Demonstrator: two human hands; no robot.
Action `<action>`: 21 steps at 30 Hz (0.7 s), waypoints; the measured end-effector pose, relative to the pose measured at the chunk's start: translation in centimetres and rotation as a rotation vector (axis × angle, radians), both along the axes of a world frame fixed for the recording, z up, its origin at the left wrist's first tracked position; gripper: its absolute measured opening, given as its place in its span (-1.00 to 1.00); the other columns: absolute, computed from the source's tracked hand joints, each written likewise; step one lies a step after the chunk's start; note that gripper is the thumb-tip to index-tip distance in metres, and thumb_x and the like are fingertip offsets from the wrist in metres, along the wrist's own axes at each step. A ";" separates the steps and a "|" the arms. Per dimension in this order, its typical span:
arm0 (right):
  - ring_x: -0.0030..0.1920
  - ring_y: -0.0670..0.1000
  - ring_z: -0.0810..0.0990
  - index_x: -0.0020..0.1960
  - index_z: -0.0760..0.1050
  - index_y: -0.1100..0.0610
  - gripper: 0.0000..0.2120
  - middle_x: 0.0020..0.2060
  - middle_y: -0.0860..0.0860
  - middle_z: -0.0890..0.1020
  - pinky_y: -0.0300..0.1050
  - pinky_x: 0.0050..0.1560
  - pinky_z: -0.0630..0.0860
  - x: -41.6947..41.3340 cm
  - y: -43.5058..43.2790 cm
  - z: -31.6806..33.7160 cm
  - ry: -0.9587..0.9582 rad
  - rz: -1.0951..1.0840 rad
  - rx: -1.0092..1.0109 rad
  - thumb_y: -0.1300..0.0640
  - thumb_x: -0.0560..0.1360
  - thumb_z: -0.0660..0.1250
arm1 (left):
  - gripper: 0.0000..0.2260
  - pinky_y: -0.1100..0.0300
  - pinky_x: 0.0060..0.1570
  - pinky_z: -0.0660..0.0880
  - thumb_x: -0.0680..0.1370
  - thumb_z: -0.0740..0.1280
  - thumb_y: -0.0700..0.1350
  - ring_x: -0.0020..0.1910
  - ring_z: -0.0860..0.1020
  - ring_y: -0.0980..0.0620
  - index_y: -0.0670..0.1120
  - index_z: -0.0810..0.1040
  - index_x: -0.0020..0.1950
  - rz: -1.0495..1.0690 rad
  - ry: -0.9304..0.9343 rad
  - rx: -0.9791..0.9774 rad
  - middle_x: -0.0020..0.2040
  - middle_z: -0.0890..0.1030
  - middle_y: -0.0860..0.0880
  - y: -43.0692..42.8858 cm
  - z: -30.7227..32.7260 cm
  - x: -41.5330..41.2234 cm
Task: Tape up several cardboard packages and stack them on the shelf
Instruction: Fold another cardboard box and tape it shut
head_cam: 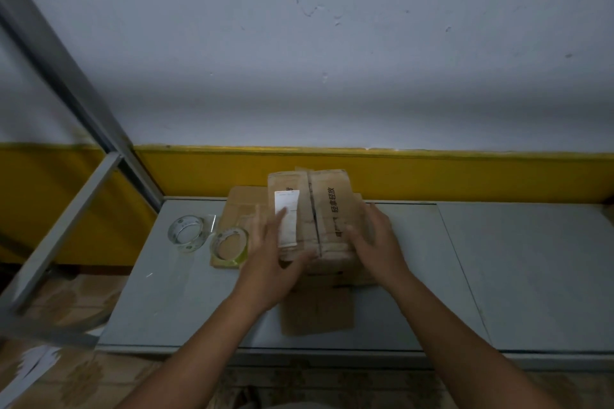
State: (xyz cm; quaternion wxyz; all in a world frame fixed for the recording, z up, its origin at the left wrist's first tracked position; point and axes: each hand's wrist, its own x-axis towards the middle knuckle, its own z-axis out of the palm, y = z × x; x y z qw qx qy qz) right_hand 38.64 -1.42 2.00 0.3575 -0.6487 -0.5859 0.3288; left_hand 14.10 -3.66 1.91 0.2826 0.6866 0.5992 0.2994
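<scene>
Resting flat on top of the cardboard box [329, 209], the left hand [275, 256] has its fingers [280, 219] straight and spread, gripping nothing, forefinger lying across the white shipping label [287, 209]. Over on the other side, the right hand [372, 239] sits at the box's right edge, fingers just as straight and loose, though blur hides how firmly it touches. That box, flaps down with a dark seam along the middle, stands mid-tabletop [498, 276] on flattened cardboard [315, 312] close to the yellow wall band [432, 173], with two clear tape rolls to its left: the far roll [186, 232] on bare tabletop, the near roll [230, 246] just beside the left hand.
</scene>
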 end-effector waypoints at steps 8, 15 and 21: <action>0.04 -0.23 0.66 0.31 0.56 -0.13 -0.60 0.07 -0.23 0.68 -0.32 -0.07 0.62 0.2 -0.7 0.9 0.193 -0.034 -0.101 -0.23 0.52 0.44 | -0.43 0.44 0.03 0.55 0.51 0.59 -0.09 0.17 0.60 0.33 0.15 0.41 0.43 0.080 -0.392 -0.175 0.21 0.64 0.19 0.4 1.8 0.4; -0.03 0.02 0.74 0.34 0.47 -0.07 -0.48 0.18 -0.05 0.64 -0.19 -0.26 0.65 2.1 -2.2 3.1 0.426 -0.196 -0.114 -0.22 0.47 0.48 | -0.39 -0.04 0.30 0.60 0.54 0.56 -0.15 0.24 0.67 0.09 0.06 0.47 0.56 -0.013 -0.479 -0.273 0.30 0.68 0.11 1.3 6.0 -3.0; 0.10 0.03 0.69 0.48 0.42 -0.13 -0.29 0.18 -0.01 0.65 -0.07 -0.09 0.67 3.3 -0.7 4.4 0.422 -0.140 -0.081 -0.35 0.40 0.44 | -0.43 0.15 0.18 0.64 0.55 0.54 -0.20 0.19 0.67 0.18 0.10 0.50 0.53 -0.062 -0.480 -0.224 0.25 0.69 0.17 1.6 8.1 -2.5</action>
